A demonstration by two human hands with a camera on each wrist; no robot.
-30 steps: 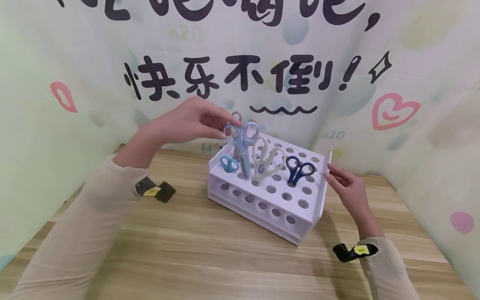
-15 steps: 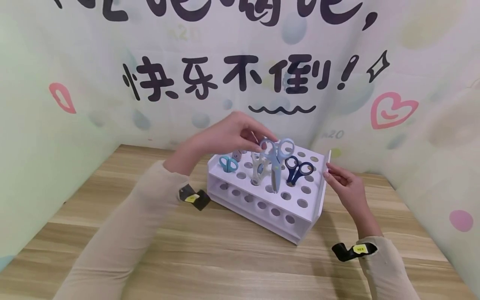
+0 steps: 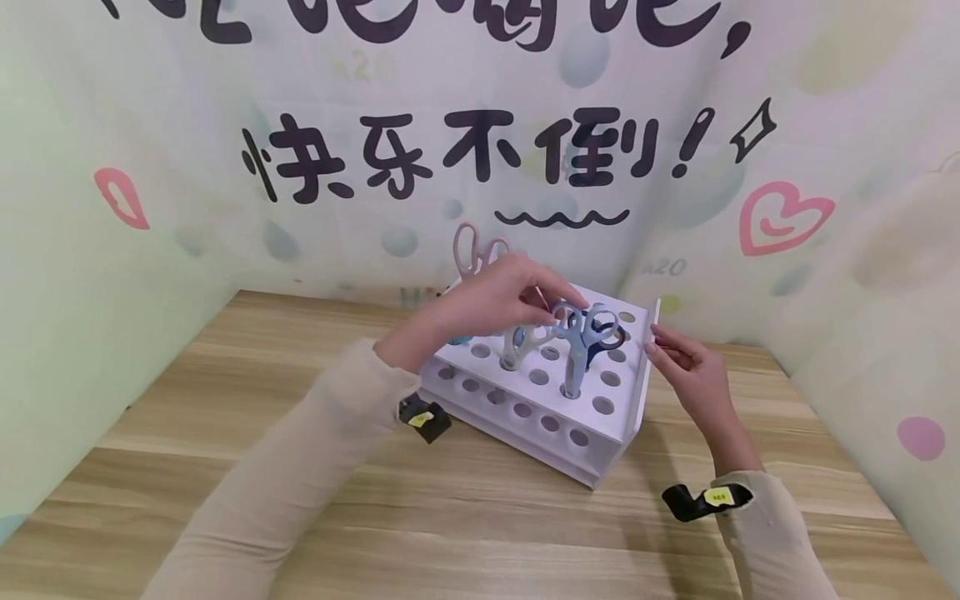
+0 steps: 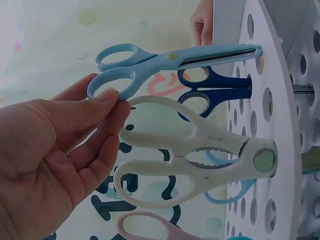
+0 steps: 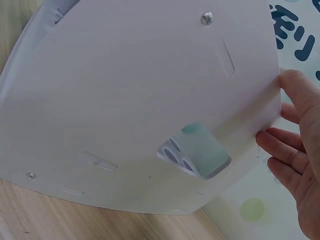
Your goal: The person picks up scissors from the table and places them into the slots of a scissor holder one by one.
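Note:
My left hand [image 3: 495, 300] pinches one handle loop of the light blue scissors [image 4: 170, 61] between thumb and fingertips. Their blades point down, the tip right at a front-row hole of the white rack [image 3: 643, 387]. Just behind stand the navy scissors [image 4: 215, 90], partly covered in the head view. White kitchen scissors [image 4: 200, 160] stand in the rack below my left hand. The pink-handled scissors [image 3: 467, 250] rise at the back left, while the teal scissors [image 3: 459, 340] are mostly hidden by my wrist. My right hand [image 3: 693, 367] holds the edge of the rack's right side panel.
The rack stands on a wooden table [image 3: 360, 517] and has rows of round holes on two levels. Close behind it hangs a printed cloth backdrop [image 3: 337, 250]. More light blue loops [image 4: 230, 195] show behind the white scissors in the left wrist view.
My left hand has carried the light blue scissors rightward across the rack, then lowered them to a front-row hole near the navy scissors. My right hand stays on the side panel.

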